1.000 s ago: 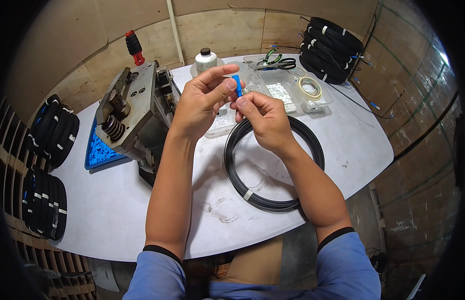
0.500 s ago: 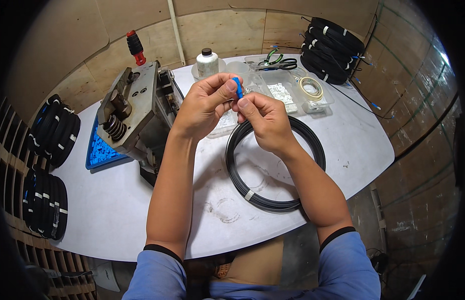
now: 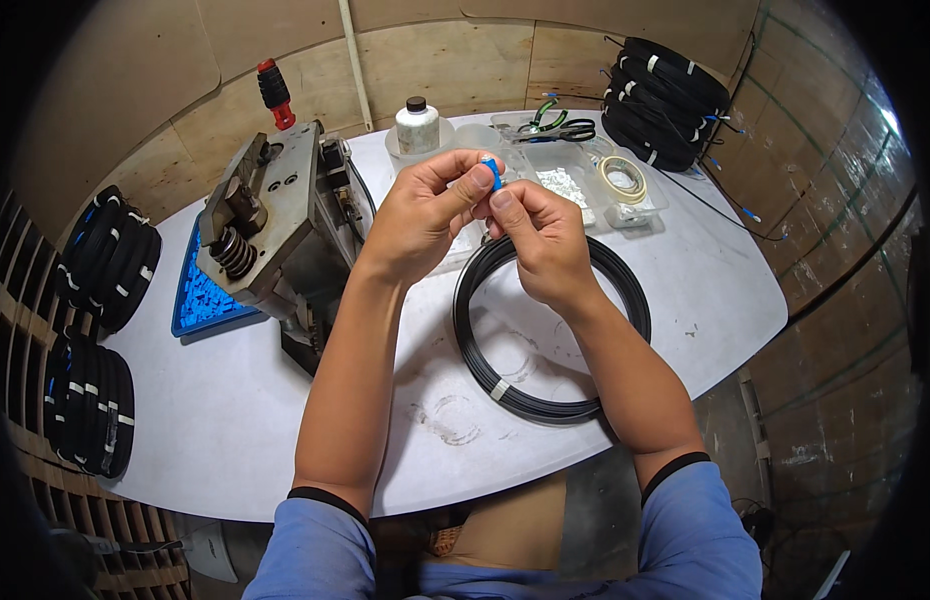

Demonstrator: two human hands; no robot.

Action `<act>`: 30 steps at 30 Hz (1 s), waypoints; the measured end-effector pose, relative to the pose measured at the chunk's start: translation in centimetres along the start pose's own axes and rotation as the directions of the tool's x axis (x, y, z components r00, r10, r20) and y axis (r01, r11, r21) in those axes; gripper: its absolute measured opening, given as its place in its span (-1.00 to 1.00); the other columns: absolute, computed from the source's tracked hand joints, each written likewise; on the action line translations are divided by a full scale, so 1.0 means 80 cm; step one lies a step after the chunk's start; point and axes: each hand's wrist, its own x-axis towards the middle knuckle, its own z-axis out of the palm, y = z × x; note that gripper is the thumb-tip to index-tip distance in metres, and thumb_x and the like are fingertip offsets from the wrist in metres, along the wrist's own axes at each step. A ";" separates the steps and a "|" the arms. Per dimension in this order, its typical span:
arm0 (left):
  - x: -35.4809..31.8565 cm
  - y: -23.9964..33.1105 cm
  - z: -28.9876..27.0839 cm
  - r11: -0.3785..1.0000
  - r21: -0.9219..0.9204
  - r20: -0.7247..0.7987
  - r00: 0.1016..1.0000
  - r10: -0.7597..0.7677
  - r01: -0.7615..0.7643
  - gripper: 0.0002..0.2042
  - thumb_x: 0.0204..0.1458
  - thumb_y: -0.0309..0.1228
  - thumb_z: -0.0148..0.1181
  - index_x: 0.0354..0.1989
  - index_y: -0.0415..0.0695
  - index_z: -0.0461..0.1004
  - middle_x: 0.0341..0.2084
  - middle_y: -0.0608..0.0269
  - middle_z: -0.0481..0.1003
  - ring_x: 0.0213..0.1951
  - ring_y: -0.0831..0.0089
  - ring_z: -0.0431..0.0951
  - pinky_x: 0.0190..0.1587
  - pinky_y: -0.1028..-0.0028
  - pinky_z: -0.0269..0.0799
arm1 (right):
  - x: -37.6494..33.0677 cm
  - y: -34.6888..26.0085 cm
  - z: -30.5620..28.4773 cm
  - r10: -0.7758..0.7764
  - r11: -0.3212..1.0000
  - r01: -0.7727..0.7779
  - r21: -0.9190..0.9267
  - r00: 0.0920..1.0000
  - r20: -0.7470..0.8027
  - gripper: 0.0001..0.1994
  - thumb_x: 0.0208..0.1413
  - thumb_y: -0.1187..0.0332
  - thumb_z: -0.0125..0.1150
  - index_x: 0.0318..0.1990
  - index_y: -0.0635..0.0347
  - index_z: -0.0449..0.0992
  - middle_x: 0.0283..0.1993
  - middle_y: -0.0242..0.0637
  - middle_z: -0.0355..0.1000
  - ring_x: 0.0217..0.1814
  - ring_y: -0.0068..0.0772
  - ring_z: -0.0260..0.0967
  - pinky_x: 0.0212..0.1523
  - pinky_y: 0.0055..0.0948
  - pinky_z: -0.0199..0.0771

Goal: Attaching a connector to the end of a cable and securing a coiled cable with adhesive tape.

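Both hands are raised over the white table [image 3: 235, 420], close together and touching at the fingertips. The left hand [image 3: 425, 215] pinches a small blue part [image 3: 494, 173] between thumb and fingers. The right hand [image 3: 540, 235] has its fingers closed narrow and touches the same part from below. If the right hand holds also a cable end, I cannot tell.

Under the hands a black cable coil [image 3: 545, 400] lies flat on the table, bound with white ties. At the left stands a grey metal press [image 3: 275, 225] with a red handle, and beside it a blue tray [image 3: 200, 305] full of blue parts. Behind the hands are a white bottle [image 3: 418, 127], a tape roll [image 3: 624, 178] and more coils [image 3: 665, 100].
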 end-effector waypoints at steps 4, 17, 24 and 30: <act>0.000 0.002 0.002 1.000 0.003 0.008 1.000 0.005 -0.005 -0.77 0.25 -0.36 0.21 -0.09 -0.30 0.54 -0.31 0.29 0.51 -0.31 0.52 0.47 -0.23 0.42 0.49 | 0.000 -0.002 0.000 -0.018 1.000 0.018 -0.015 1.000 -0.003 -0.75 0.37 0.28 0.10 -0.31 0.25 0.55 -0.44 -0.49 0.41 -0.38 -0.70 0.28 -0.33 -0.63 0.32; -0.001 0.018 -0.001 0.980 0.175 -0.061 0.993 0.104 -0.092 -0.78 0.28 -0.35 0.16 -0.04 -0.25 0.52 -0.34 0.36 0.52 -0.29 0.60 0.49 -0.16 0.53 0.47 | 0.002 0.002 0.001 -0.110 0.984 0.117 -0.137 0.992 0.056 -0.78 0.32 0.32 0.16 -0.29 0.31 0.55 -0.42 -0.39 0.49 -0.30 -0.58 0.40 -0.20 -0.48 0.44; -0.003 0.021 -0.002 0.990 0.136 -0.042 0.999 0.035 -0.029 -0.73 0.29 -0.36 0.14 0.06 -0.26 0.50 -0.26 0.36 0.53 -0.21 0.63 0.48 -0.11 0.56 0.43 | 0.001 -0.004 0.000 -0.017 0.958 0.037 -0.284 0.997 0.073 -0.78 0.31 0.31 0.16 -0.26 0.31 0.60 -0.37 -0.24 0.59 -0.30 -0.53 0.48 -0.22 -0.45 0.47; -0.002 0.020 -0.007 0.982 0.178 -0.046 0.998 -0.048 0.055 -0.73 0.28 -0.36 0.15 0.05 -0.26 0.51 -0.20 0.34 0.55 -0.19 0.62 0.49 -0.09 0.53 0.43 | 0.000 -0.005 -0.002 0.023 0.968 0.003 -0.252 0.995 0.100 -0.71 0.38 0.25 0.09 -0.19 0.33 0.60 -0.35 -0.34 0.54 -0.26 -0.60 0.41 -0.16 -0.52 0.43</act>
